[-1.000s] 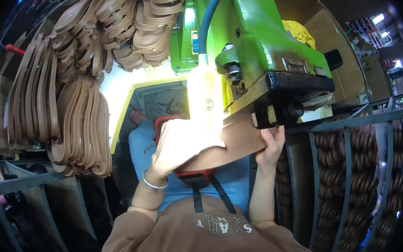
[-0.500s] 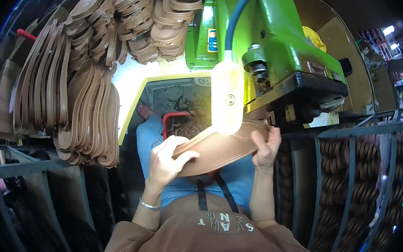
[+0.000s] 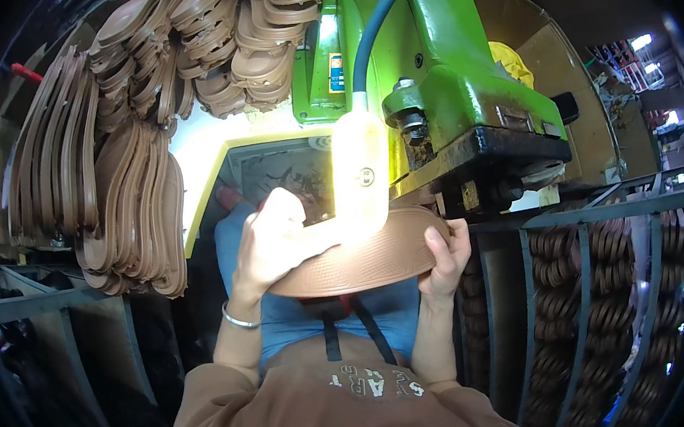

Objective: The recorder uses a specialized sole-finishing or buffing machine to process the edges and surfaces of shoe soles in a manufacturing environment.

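Note:
A brown shoe sole (image 3: 354,265) with a patterned face is held level over my lap, in front of the green machine (image 3: 450,60). My left hand (image 3: 268,243) is closed at the sole's left end, its thumb stretched along the top face. Around the right end my right hand (image 3: 448,257) is wrapped, with the thumb on top. A glowing lamp (image 3: 361,172) on a blue flexible neck hangs over the sole and hides part of its far edge. Just beyond the right end is the machine's black head (image 3: 498,157).
Stacks of brown soles (image 3: 136,205) lie on the table at the left and far left. A yellow-edged opening (image 3: 203,188) is cut in the tabletop. Metal racks (image 3: 575,219) filled with soles stand at the right. A cardboard box (image 3: 580,74) stands behind the machine.
My left hand has risen and turned, with its thumb now reaching farther over the sole. The right hand still grips the other end. The whole view has shifted slightly.

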The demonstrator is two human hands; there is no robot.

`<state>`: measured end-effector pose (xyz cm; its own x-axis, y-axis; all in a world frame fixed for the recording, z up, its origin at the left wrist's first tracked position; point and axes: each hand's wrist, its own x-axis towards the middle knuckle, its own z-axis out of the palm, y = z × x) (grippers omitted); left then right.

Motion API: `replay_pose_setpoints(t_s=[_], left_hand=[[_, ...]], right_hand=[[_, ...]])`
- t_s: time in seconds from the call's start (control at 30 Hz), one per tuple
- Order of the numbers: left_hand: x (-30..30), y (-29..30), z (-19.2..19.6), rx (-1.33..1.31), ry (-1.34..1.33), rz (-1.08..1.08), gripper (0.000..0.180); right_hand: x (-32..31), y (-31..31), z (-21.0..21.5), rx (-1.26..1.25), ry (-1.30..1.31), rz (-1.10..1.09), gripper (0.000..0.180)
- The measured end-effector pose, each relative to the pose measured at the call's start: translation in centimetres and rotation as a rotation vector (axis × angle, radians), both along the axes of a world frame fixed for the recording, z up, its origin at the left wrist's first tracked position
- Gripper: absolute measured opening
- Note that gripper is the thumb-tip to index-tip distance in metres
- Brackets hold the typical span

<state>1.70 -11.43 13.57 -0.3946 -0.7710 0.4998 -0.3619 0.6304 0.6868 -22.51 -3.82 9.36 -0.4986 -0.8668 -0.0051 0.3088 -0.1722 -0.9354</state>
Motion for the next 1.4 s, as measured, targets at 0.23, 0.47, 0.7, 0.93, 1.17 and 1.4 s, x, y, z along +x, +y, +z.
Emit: replay_pose_setpoints(t_s=[0.23, 0.47, 0.7, 0.93, 1.17, 1.4], left_hand=[[1.5, 7.3, -4.5, 0.676, 0.379, 0.309, 0.024], [-4.9, 3.0, -3.9, 0.457, 0.379, 0.052, 0.029], [-7.1, 2.4, -4.2, 0.503, 0.353, 0.061, 0.024], [-6.7, 3.2, -5.3, 0.479, 0.465, 0.113, 0.016], [-7.6, 1.5, -3.6, 0.264, 0.183, 0.027, 0.017], [-6.7, 4.2, -6.6, 0.573, 0.558, 0.092, 0.02]], right_hand=[[2.3, -3.8, 2.5, 0.043, 0.032, 0.302, 0.029], [3.6, -3.5, 1.9, 0.023, 0.16, 0.292, 0.032], [4.1, 9.5, -6.9, 0.341, 0.275, 0.674, 0.039], [3.3, 12.4, -7.5, 0.438, 0.021, 0.716, 0.04], [4.4, 11.3, -7.4, 0.466, 0.202, 0.707, 0.041], [-1.5, 15.0, -4.8, 0.555, 0.0, 0.6, 0.04]])
